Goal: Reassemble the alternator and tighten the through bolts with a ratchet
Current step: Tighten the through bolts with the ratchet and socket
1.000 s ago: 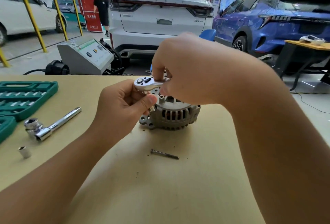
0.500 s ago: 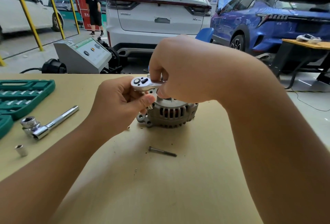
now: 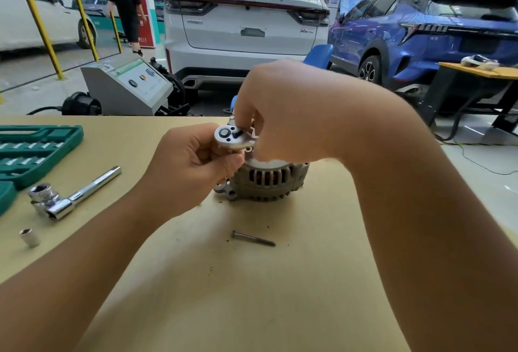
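A grey finned alternator (image 3: 269, 183) stands on the tan table (image 3: 252, 295), a little past its middle. Over its left top sits the chrome head of a small ratchet (image 3: 231, 138). My left hand (image 3: 193, 166) curls round the ratchet head from the left, thumb under it against the alternator's upper edge. My right hand (image 3: 288, 110) reaches over the alternator and grips the ratchet's handle, which it hides. One loose through bolt (image 3: 253, 238) lies on the table in front of the alternator.
A green socket case (image 3: 30, 152) lies open at the left edge. Beside it rest a larger chrome wrench with a socket (image 3: 70, 197) and a loose small socket (image 3: 30, 237). Behind the table stand a grey machine (image 3: 126, 86), parked cars and a walking person (image 3: 126, 9).
Both hands keep their grip on the ratchet at the alternator. The ratchet head has turned slightly, and the person in the background has walked nearer.
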Motion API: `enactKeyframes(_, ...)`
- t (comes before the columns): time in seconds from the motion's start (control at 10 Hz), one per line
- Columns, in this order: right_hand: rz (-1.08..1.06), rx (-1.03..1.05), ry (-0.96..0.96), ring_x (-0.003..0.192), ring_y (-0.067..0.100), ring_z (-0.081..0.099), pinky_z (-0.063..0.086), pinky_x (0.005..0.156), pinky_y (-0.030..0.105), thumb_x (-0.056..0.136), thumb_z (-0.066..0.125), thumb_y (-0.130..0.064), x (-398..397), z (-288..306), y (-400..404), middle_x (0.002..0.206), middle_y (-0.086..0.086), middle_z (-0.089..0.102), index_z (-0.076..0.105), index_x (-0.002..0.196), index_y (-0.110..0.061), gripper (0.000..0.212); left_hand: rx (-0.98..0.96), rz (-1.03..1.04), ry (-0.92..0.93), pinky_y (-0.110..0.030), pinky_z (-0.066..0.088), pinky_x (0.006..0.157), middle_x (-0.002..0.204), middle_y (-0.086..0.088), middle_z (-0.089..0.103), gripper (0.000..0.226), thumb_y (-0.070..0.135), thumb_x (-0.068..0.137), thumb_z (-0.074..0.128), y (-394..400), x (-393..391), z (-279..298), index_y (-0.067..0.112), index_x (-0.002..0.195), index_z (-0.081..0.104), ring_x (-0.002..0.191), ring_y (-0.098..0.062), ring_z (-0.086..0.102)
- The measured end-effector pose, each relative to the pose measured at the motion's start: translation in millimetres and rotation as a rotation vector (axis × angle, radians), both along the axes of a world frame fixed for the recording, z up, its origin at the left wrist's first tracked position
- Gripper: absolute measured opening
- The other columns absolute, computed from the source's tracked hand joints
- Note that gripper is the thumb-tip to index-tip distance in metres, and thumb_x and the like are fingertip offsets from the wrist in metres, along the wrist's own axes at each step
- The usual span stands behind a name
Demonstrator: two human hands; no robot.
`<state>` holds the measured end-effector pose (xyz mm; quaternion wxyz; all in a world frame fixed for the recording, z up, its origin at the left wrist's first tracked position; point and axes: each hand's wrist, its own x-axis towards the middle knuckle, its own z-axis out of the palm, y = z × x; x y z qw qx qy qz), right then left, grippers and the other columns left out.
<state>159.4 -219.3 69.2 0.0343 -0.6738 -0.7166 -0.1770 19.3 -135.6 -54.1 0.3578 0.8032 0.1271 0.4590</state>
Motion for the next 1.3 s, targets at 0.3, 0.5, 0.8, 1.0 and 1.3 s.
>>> enactKeyframes(0.3,-0.010,-0.170,-0.045,0.074,0.027,0.061,0.058,0.081,0.052,0.071,0.068,-0.032,-3.6,-3.3,17.8,0.071,-0.007,0.049,0.047,0.066,-0.027,0.022,-0.016,0.085,-0.052,-0.028,0.055,0.054,0.069,0.006,0.069,0.008,0.023,0.090,0.075,-3.0,2.9,-1.9,0.030,0.086,0.073,0.057,-0.015,0.064)
enactKeyframes(0.5,-0.005,-0.083,0.023,0.068,0.020,0.053,0.048,0.067,0.041,0.068,0.065,-0.032,10.7,3.0,2.0,0.076,-0.011,0.047,0.056,0.087,-0.033,0.022,-0.028,0.071,-0.034,-0.025,0.054,0.055,0.075,-0.004,0.070,0.005,0.024,0.090,0.074,-0.5,0.9,-0.8,0.020,0.089,0.074,0.058,-0.018,0.066)
enactKeyframes(0.8,-0.020,-0.084,-0.012,0.072,0.022,0.056,0.056,0.076,0.047,0.071,0.067,-0.033,1.9,4.1,12.9,0.077,-0.009,0.048,0.046,0.073,-0.029,0.022,-0.034,0.099,-0.097,-0.025,0.056,0.055,0.072,0.006,0.072,0.009,0.017,0.089,0.079,-4.1,2.5,-3.6,0.023,0.093,0.074,0.059,-0.017,0.069)
enactKeyframes(1.0,0.000,-0.010,0.045,0.057,0.012,0.040,0.041,0.066,0.040,0.077,0.070,-0.024,17.7,8.3,-3.2,0.069,-0.011,0.041,0.038,0.064,-0.030,0.035,-0.070,0.080,-0.092,-0.026,0.057,0.055,0.070,0.000,0.071,0.015,0.019,0.087,0.075,-2.6,0.0,-1.8,0.033,0.083,0.072,0.058,-0.020,0.070)
enactKeyframes(1.3,-0.033,-0.142,-0.022,0.072,0.021,0.054,0.052,0.075,0.045,0.074,0.073,-0.035,9.8,11.4,0.4,0.076,-0.012,0.045,0.044,0.070,-0.033,0.030,-0.089,0.004,-0.013,-0.024,0.056,0.058,0.074,0.000,0.072,0.013,0.004,0.089,0.072,2.4,-4.9,2.7,0.017,0.089,0.074,0.059,-0.015,0.067)
